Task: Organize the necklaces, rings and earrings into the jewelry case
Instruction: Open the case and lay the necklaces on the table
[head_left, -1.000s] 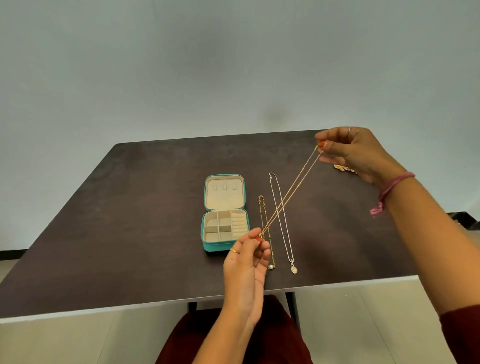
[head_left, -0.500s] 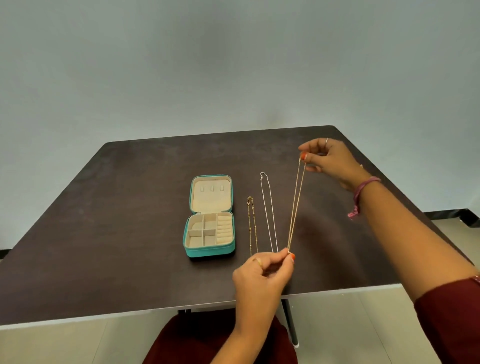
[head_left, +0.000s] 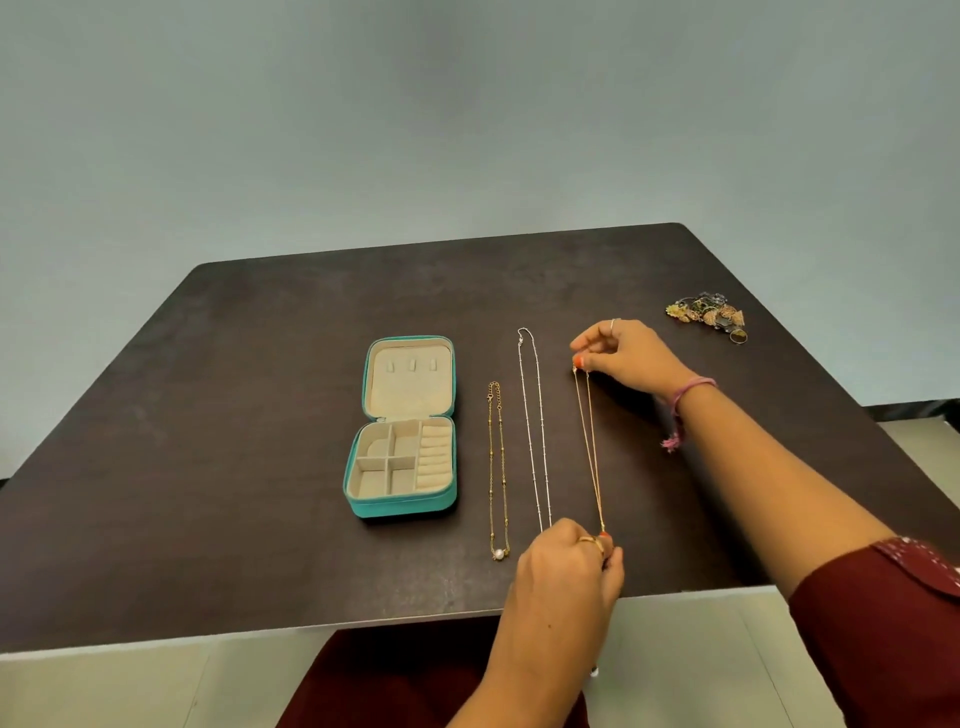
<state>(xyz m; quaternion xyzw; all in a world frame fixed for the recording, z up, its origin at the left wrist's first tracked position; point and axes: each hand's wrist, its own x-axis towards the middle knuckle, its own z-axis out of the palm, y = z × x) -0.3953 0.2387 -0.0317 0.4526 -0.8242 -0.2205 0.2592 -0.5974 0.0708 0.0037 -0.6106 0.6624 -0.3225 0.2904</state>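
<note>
A teal jewelry case (head_left: 402, 506) lies open on the dark table (head_left: 208, 415), its beige compartments bare. Right of it lie a short gold necklace with a pearl (head_left: 496, 467) and a longer silver necklace (head_left: 535, 426), both stretched straight. A thin gold necklace (head_left: 591, 447) is held taut just right of them. My right hand (head_left: 631, 358) pinches its far end. My left hand (head_left: 563, 577) pinches its near end by the table's front edge. A heap of earrings and rings (head_left: 706, 312) sits at the far right.
The table's front edge runs just under my left hand, with light floor tiles (head_left: 130, 686) and a dark red lap (head_left: 395, 675) below. A plain grey wall (head_left: 467, 104) stands behind the table.
Both hands have swung the thin gold necklace from a slant to run parallel to the other two chains and lowered it toward the table. The heap of earrings has come into view.
</note>
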